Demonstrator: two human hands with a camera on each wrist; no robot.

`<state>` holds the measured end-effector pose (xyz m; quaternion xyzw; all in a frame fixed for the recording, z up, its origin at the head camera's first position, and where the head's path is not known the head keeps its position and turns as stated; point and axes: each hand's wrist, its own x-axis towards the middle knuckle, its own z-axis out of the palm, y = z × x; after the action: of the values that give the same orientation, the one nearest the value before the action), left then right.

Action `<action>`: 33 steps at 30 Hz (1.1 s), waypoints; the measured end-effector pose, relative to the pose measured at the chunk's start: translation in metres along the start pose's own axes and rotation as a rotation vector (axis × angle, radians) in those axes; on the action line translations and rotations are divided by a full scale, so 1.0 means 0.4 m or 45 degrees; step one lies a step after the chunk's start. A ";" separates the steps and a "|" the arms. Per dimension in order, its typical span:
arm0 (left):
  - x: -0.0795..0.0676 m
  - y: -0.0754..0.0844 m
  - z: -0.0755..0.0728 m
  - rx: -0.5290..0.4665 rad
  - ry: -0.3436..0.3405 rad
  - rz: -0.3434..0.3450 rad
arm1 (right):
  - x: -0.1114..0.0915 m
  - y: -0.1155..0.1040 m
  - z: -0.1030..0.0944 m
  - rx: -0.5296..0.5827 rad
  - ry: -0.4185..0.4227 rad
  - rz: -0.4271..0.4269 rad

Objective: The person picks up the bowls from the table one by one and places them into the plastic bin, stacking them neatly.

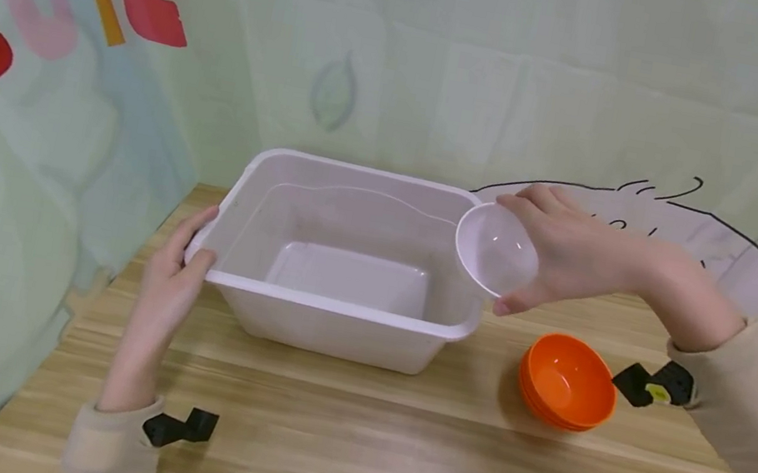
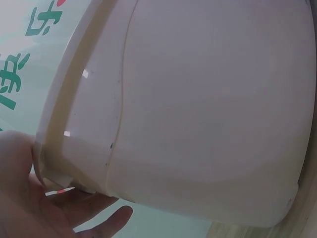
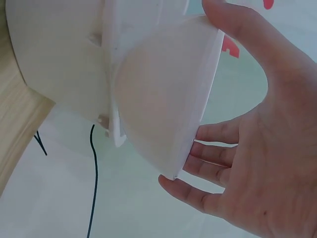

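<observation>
A white plastic tub [image 1: 332,330] stands on the wooden table. My left hand [image 1: 172,276] grips its left end, thumb over the near corner of the rim; the left wrist view shows that hand [image 2: 34,198] at the tub's edge, fingers behind it. Pinched by its rim in my right hand [image 1: 567,249] is a white bowl [image 1: 496,250], tilted and raised beside the tub's right rim. From the right wrist, the bowl [image 3: 163,94] appears side-on, with the thumb at one end of its rim and the fingertips along the other. A stack of orange bowls [image 1: 569,384] sits below my right hand.
Behind the tub hangs a pale printed cloth [image 1: 389,94], with a second stretch of cloth running along the left side of the table [image 1: 341,450]. Black wrist mounts [image 1: 657,385] stick out from both sleeves.
</observation>
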<state>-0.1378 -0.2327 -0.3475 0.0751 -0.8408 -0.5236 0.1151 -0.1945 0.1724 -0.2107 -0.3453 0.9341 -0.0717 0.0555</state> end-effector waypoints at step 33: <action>-0.024 0.005 0.032 -0.022 0.000 0.033 | 0.387 -0.069 0.074 -0.188 -0.497 -0.038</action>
<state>-0.1320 -0.2183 -0.3522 0.0632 -0.8372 -0.5292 0.1224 -0.2892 0.0476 -0.2434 -0.3696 0.9031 0.0644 0.2090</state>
